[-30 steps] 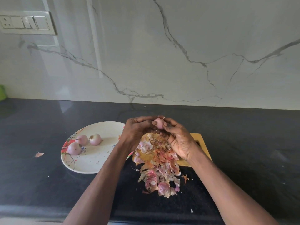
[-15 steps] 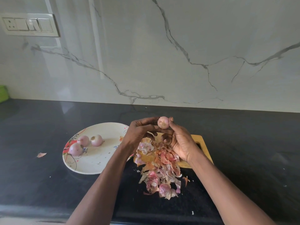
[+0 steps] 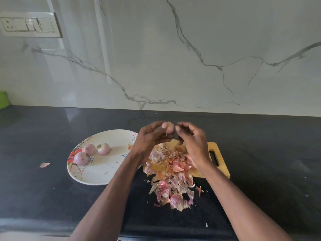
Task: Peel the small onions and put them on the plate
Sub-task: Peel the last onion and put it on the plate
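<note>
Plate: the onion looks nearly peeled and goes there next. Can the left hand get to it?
Probably yes. The left hand holds the onion just beside the plate, whose near half is bare; nothing lies between.

Two bare forearms are seen, with no sleeve reaching into view. No rings, watch or bands are worn on the left hand [image 3: 152, 138] or the right hand [image 3: 194, 141].
</note>
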Tool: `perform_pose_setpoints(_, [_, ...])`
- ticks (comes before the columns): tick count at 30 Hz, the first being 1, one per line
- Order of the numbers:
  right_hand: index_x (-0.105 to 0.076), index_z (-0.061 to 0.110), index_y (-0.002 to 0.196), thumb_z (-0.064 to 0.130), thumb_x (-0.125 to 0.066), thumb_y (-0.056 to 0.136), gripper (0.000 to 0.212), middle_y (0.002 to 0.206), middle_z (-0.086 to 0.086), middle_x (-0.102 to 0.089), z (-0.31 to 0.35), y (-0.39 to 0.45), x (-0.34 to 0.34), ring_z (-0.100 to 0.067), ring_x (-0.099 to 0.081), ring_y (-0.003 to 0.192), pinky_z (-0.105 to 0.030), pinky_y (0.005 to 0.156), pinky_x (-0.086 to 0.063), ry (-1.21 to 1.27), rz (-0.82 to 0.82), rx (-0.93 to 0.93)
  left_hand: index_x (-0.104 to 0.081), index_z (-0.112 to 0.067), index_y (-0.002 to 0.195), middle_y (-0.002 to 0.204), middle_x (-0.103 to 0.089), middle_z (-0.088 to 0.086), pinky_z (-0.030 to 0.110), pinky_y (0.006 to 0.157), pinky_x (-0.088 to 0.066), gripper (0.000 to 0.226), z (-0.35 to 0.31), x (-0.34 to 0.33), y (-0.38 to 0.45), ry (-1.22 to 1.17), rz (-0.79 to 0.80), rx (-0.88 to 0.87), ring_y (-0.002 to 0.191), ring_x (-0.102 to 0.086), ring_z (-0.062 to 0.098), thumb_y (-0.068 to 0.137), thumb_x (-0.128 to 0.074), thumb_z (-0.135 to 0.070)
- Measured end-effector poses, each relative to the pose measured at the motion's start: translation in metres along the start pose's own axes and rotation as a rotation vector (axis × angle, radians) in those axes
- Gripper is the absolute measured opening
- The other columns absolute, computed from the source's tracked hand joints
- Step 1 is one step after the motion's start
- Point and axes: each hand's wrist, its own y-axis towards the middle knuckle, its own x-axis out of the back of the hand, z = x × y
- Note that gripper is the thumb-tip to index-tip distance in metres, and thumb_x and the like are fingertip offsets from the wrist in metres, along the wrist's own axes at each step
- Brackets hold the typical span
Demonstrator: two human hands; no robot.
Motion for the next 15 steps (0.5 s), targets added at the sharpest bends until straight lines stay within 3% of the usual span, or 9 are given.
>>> perform_pose_setpoints(4, [-0.072, 0.025, 0.112, 0.013, -0.078, 0.084, 0.031, 0.110, 0.003, -0.071, 0.0022, 0.0021, 0.0019, -0.003, -0.067, 0.094, -0.021, 0.080, -0.056, -0.088, 0.073, 0.162, -0.067, 0.000, 0.106, 0.090, -0.068, 0.019, 0.038, 0.076, -0.061, 0.040, -0.0025, -0.0027, 0.0008, -0.056, -0.041, 0.120, 0.077, -0.068, 0.028, 0.100, -0.054, -0.037])
perform_pose_setpoints(7, [-0.072, 0.021, 0.117, 0.017, -0.079, 0.083, 0.036, 0.118, 0.003, -0.071, 0.0000, 0.0024, -0.0002, -0.005, -0.067, 0.104, -0.028, 0.092, -0.056, -0.180, 0.114, 0.179, -0.066, 0.003, 0.112, 0.092, -0.067, 0.018, 0.037, 0.072, -0.061, 0.046, -0.0024, -0.0055, -0.0001, -0.044, 0.002, 0.176, 0.076, -0.067, 0.027, 0.101, -0.052, -0.040])
perform_pose_setpoints(10, [-0.072, 0.021, 0.119, 0.017, -0.077, 0.085, 0.035, 0.116, 0.007, -0.072, -0.0005, 0.0021, -0.0005, -0.003, -0.067, 0.107, -0.025, 0.094, -0.054, -0.195, 0.102, 0.161, -0.062, 0.007, 0.118, 0.095, -0.069, 0.021, 0.036, 0.075, -0.062, 0.046, -0.0049, -0.0048, 0.0000, -0.160, 0.003, 0.201, 0.079, -0.068, 0.027, 0.105, -0.046, -0.034])
perform_pose_setpoints(15, [-0.072, 0.012, 0.119, 0.010, -0.075, 0.088, 0.031, 0.115, 0.004, -0.073, -0.0014, 0.0030, 0.0028, -0.001, -0.066, 0.109, -0.018, 0.095, -0.051, -0.214, 0.075, 0.181, -0.064, 0.002, 0.119, 0.101, -0.071, 0.023, 0.032, 0.075, -0.063, 0.027, -0.0042, -0.0035, 0.0001, -0.232, -0.035, 0.163, 0.082, -0.072, 0.028, 0.105, -0.048, -0.012])
